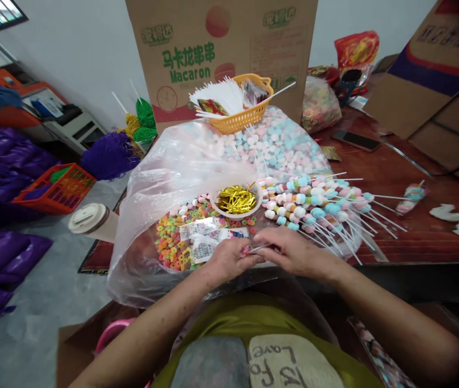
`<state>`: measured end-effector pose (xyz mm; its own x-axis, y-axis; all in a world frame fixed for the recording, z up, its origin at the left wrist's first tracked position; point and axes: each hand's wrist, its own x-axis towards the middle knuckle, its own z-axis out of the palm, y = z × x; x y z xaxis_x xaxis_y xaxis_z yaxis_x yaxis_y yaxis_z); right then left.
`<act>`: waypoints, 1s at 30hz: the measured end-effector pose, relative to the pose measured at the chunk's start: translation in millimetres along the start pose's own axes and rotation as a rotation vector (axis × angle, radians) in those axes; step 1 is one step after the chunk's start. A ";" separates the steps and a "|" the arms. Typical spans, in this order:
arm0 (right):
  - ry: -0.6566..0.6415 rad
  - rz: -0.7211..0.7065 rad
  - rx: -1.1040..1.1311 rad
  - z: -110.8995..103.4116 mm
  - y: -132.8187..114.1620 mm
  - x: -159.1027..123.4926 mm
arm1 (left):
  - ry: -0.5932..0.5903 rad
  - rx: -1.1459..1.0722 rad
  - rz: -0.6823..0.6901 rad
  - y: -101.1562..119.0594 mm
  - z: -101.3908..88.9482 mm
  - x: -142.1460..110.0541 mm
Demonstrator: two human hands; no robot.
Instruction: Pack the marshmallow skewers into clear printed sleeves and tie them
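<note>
My left hand and my right hand meet at the near edge of the table, fingers closed. Both pinch a small shiny pinkish piece, perhaps a plastic wrapper; the fingers mostly cover it. Just beyond my left hand, printed white sachets lie on colourful ring-shaped candies. A white bowl of gold twist ties stands behind them. Beyond my right hand is a pile of marshmallow skewers, their white sticks pointing right.
A yellow basket with white sticks and packets rests on bagged marshmallows. Behind stands a Macaron carton. On the right are a phone, a wrapped skewer and another carton. A lidded cup is at left.
</note>
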<state>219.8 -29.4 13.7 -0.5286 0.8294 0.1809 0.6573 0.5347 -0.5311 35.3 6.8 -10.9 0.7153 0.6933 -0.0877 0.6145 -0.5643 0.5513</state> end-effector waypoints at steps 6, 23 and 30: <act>0.046 0.072 0.179 -1.3 10.3 -4.9 | -0.011 -0.166 -0.019 -4.5 -4.3 -8.4; 0.063 0.014 0.021 9.1 -15.6 8.3 | 0.224 -0.607 -0.152 2.8 11.6 -23.9; 0.164 0.158 0.327 30.1 -10.7 8.2 | 0.445 -0.641 -0.275 0.0 16.8 -22.0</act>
<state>192.3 -33.1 -4.0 -0.3241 0.9264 0.1917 0.5037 0.3404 -0.7940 25.2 -16.0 -22.9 0.2857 0.9580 -0.0261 0.3427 -0.0767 0.9363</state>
